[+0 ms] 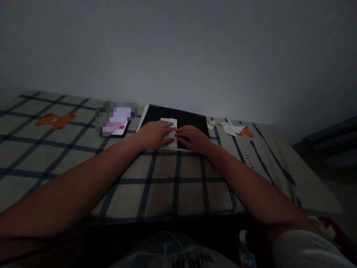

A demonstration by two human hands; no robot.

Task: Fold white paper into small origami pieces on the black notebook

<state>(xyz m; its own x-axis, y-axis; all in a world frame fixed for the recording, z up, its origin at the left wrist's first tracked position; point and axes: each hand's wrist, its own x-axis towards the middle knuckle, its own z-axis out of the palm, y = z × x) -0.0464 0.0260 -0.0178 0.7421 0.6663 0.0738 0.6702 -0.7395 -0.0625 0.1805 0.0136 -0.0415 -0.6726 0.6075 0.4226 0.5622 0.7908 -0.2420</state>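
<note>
My left hand (154, 134) lies palm down with its fingers stretched out on a folded piece of white paper (169, 122). The paper rests on a black notebook (192, 119) with punched holes along its far edge. From the other side, my right hand (193, 138) reaches in, its fingertips touching the right edge of the paper and its thumb a little apart from the fingers. The left hand covers much of the paper, so its full shape is hidden.
A phone (122, 128) with a lit, partly blurred screen lies left of the notebook. Folded white paper pieces (233, 129) sit to its right. The checked tablecloth (164, 186) has bear prints. A grey wall (178, 56) stands behind, and a clear bottle (245, 249) is below the front edge.
</note>
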